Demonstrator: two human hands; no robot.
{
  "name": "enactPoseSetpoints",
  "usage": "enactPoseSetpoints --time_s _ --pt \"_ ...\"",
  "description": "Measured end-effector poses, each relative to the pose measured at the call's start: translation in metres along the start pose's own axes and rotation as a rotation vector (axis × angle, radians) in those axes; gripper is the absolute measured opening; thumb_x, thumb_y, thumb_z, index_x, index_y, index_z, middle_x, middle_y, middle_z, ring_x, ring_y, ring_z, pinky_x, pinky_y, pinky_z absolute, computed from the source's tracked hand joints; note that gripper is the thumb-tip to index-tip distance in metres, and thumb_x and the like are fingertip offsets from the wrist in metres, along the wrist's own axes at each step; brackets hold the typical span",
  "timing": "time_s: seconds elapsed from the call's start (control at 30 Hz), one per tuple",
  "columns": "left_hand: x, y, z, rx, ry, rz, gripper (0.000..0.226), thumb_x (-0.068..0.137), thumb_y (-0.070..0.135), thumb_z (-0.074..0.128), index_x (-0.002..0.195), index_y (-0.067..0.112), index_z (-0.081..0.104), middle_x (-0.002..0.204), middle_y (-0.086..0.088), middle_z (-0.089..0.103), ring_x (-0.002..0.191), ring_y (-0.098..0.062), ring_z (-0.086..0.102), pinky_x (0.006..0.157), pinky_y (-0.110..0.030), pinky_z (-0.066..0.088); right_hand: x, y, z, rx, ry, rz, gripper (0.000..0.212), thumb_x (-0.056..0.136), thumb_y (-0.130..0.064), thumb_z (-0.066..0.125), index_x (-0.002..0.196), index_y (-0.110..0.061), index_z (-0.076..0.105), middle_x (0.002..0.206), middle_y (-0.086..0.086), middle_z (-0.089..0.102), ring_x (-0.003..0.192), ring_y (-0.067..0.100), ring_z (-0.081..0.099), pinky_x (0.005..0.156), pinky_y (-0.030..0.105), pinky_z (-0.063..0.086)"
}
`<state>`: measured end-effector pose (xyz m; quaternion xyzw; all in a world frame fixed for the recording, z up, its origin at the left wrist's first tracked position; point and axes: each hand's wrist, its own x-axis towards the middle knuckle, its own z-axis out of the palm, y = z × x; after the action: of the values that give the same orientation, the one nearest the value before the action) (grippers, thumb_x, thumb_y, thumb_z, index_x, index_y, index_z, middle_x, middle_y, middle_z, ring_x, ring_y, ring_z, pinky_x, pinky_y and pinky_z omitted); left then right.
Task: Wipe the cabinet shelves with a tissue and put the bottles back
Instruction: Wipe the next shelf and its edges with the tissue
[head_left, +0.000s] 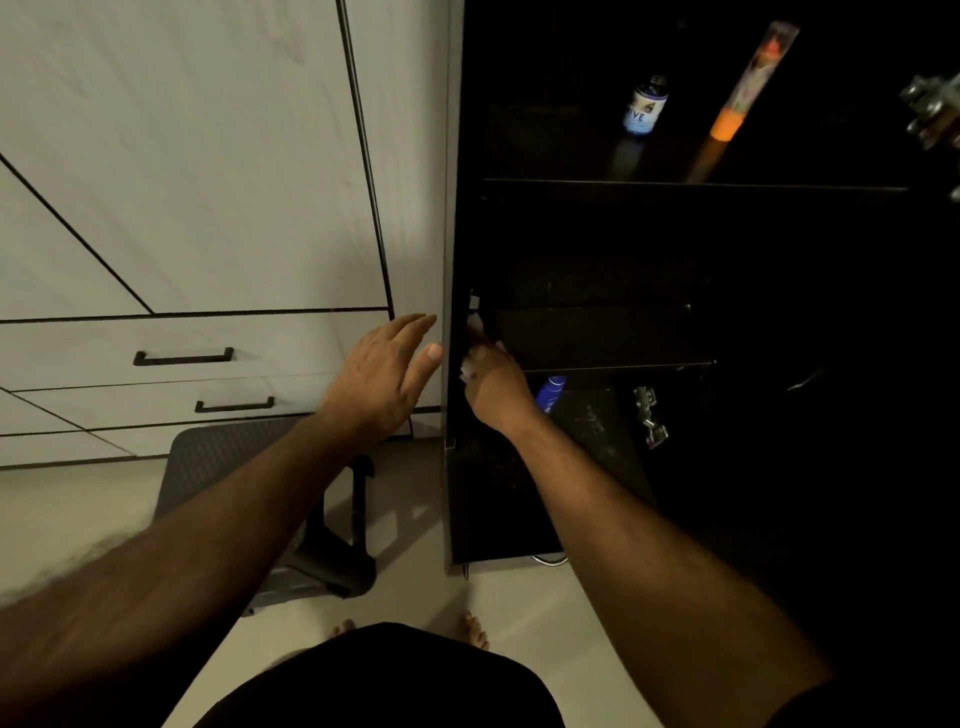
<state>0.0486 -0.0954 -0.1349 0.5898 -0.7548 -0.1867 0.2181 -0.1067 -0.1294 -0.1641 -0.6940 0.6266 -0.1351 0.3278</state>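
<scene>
The right hand (493, 384) clutches a crumpled white tissue (470, 364), fingers curled round it, at the left end of a dark wooden cabinet shelf (597, 338) in the centre of the frame, hard against the cabinet's grey side panel (451, 260). The left hand (382, 379) hovers with its fingers straight and apart just outside that panel, holding nothing.

A small dark bottle with a blue-and-white label (644, 106) stands on the upper shelf at top centre, beside a tall tube with an orange base (737, 98); a blue bottle (550, 389) lies below, just right of the right wrist. A careless pull-back of the arm could knock that blue bottle, and the thin tissue may snag or tear on the panel's edge. The corner is tight; rightward along the shelf looks free, though the dark interior hides much.
</scene>
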Motion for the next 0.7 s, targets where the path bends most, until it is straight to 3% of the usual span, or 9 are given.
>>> enactPoseSetpoints --time_s 0.1,0.17,0.23,0.3,0.37,0.7 --pt "-0.003 0.002 0.001 -0.139 0.071 -0.043 0.078 0.092 0.064 0.008 0.148 0.017 0.037 0.15 -0.007 0.042 0.138 -0.017 0.035 0.109 -0.028 0.026 -0.028 -0.016 -0.006 0.779 -0.048 0.128 0.044 0.103 -0.01 0.038 0.146 -0.017 0.037 0.129 -0.004 0.048 0.121 0.014 0.045 0.098 0.029 0.036" --pt "-0.002 0.003 0.001 -0.236 0.12 -0.088 0.079 0.092 0.064 0.005 0.146 0.018 0.039 0.148 -0.006 0.045 0.137 -0.014 0.038 0.11 -0.027 0.029 -0.032 -0.02 -0.001 1.039 0.014 0.181 0.046 0.105 -0.03 0.032 0.148 -0.015 0.032 0.143 0.002 0.043 0.132 0.019 0.039 0.104 0.031 0.028" --pt "0.0 0.006 -0.001 -0.342 0.15 -0.148 0.085 0.089 0.068 0.002 0.146 0.017 0.041 0.146 -0.005 0.047 0.136 -0.012 0.04 0.111 -0.026 0.029 -0.027 -0.027 0.005 1.073 0.057 0.158 0.07 0.098 -0.061 0.018 0.153 -0.02 0.021 0.159 0.006 0.024 0.145 0.023 0.024 0.111 0.036 0.021" --pt "0.002 0.011 -0.003 -0.462 0.18 -0.219 0.094 0.082 0.072 0.001 0.145 0.015 0.043 0.145 -0.004 0.048 0.134 -0.012 0.043 0.108 -0.022 0.028 -0.026 -0.037 0.005 1.019 0.083 0.114 0.114 0.066 -0.095 0.013 0.155 -0.024 0.011 0.163 0.004 0.011 0.148 0.022 0.015 0.115 0.041 0.015" --pt "0.004 0.015 -0.006 -0.54 0.203 -0.273 0.1 0.077 0.075 0.002 0.143 0.014 0.045 0.144 -0.004 0.049 0.132 -0.013 0.046 0.107 -0.023 0.028 -0.023 -0.039 0.005 0.966 0.145 0.059 0.141 0.041 -0.106 0.015 0.155 -0.024 0.006 0.163 0.004 0.006 0.148 0.022 0.012 0.114 0.036 0.014" --pt "0.002 0.018 -0.016 -0.578 0.218 -0.302 0.1 0.074 0.078 0.004 0.141 0.018 0.047 0.141 -0.001 0.053 0.128 -0.011 0.05 0.111 -0.028 0.028 -0.008 -0.041 -0.01 1.015 0.201 -0.025 0.146 0.033 -0.108 0.014 0.155 -0.028 0.009 0.163 0.003 0.01 0.147 0.024 0.019 0.105 0.033 0.018"
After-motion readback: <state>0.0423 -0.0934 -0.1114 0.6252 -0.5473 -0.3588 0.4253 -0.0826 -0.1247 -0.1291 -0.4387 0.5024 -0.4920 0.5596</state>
